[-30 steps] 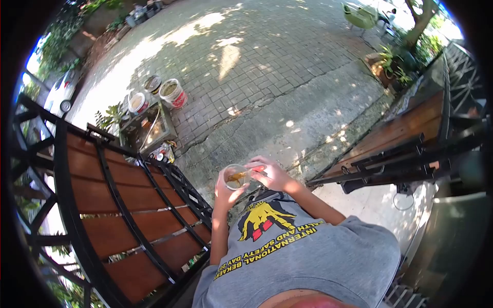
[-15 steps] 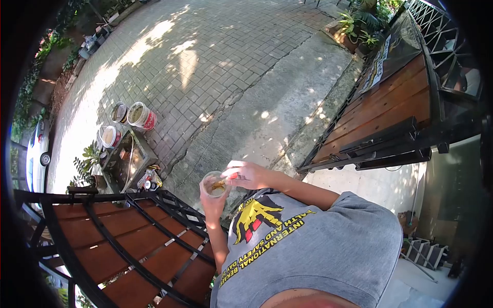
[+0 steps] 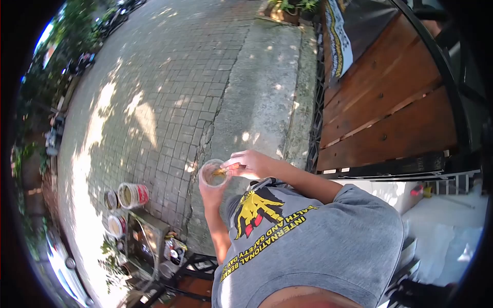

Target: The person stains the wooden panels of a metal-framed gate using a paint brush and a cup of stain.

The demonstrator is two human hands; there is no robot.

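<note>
A clear plastic cup (image 3: pixel 206 180) sits in my left hand (image 3: pixel 209 194), with fingers wrapped around its side. Its open top faces up toward me, and something yellowish shows inside. At the rim on the right, my right hand (image 3: pixel 252 163) pinches a small tool with an orange-red handle (image 3: pixel 234 166). The tool's yellowish end reaches into the cup and resembles a brush, but its exact kind is too small to tell. Both hands are close together in front of my grey T-shirt (image 3: pixel 308 241).
A brown slatted gate (image 3: pixel 385 108) with a black frame stands on the right. Paint buckets (image 3: pixel 134 195) and a concrete basin (image 3: pixel 149 233) are at lower left. Brick paving (image 3: pixel 174 102) and a concrete strip (image 3: pixel 257 97) extend ahead. A white car (image 3: pixel 64 262) is far left.
The view has turned, so the buckets and basin appear lower and the right-hand gate looks nearer. Both hands keep their hold; the orange-red handle now shows more clearly.
</note>
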